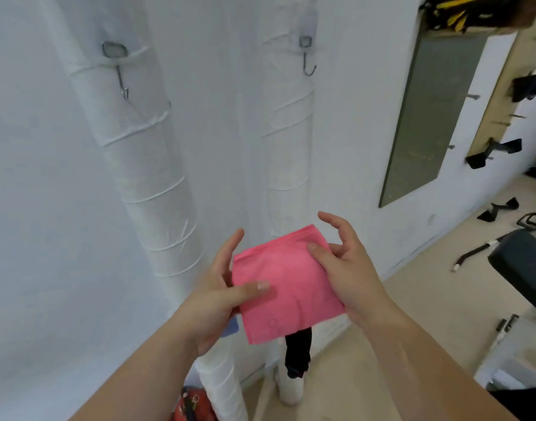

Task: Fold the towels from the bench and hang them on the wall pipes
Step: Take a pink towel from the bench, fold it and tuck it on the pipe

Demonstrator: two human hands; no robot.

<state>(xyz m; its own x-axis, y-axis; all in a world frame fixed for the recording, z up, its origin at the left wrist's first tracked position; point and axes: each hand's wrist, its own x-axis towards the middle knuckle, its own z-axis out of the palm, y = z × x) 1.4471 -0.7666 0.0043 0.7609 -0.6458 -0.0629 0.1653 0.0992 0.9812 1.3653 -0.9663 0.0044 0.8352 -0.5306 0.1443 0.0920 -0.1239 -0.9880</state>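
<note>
A pink towel (286, 284), folded into a small square, is held flat in front of me at chest height. My left hand (221, 293) pinches its left edge, thumb on top and fingers beneath. My right hand (348, 268) holds the right edge with the thumb pressed on top, index finger raised off the cloth. Two white wrapped wall pipes rise ahead: the left pipe (145, 153) carries a metal hook (121, 71), the right pipe (291, 141) carries another hook (307, 56). Both hooks hang bare.
A dark bench (521, 268) stands at the right edge. A grey wall panel (427, 117) and black straps on pegs (497, 150) hang right. A red bag (191, 405) sits at the left pipe's foot. My shoe (289, 387) is on the beige floor.
</note>
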